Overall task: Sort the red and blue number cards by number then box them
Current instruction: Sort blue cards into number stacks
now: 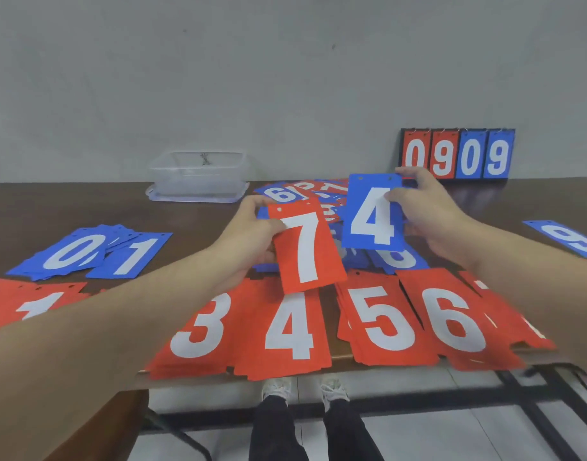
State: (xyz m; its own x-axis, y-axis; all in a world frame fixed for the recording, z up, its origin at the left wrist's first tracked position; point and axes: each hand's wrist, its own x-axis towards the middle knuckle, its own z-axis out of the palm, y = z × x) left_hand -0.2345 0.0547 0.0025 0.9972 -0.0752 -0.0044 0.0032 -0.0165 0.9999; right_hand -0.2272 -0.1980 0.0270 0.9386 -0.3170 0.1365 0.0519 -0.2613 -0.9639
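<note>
A red 7 card (pixel 307 247) is pinched at its upper left corner by the left hand (pixel 252 234), the card hanging toward 5 o'clock from the fingers. A blue 4 card (pixel 373 212) is gripped along its right edge by the right hand (pixel 425 214) — thumb over the face, the card lying at 9 o'clock of the palm. Both are held above the unsorted pile (pixel 318 194). Red stacks 3 (pixel 199 331), 4 (pixel 290 327), 5 (pixel 383 321) and 6 (pixel 451 317) lie along the table's (pixel 85 207) near edge; the clear box (pixel 199 174) sits at 11 o'clock of the left hand.
</note>
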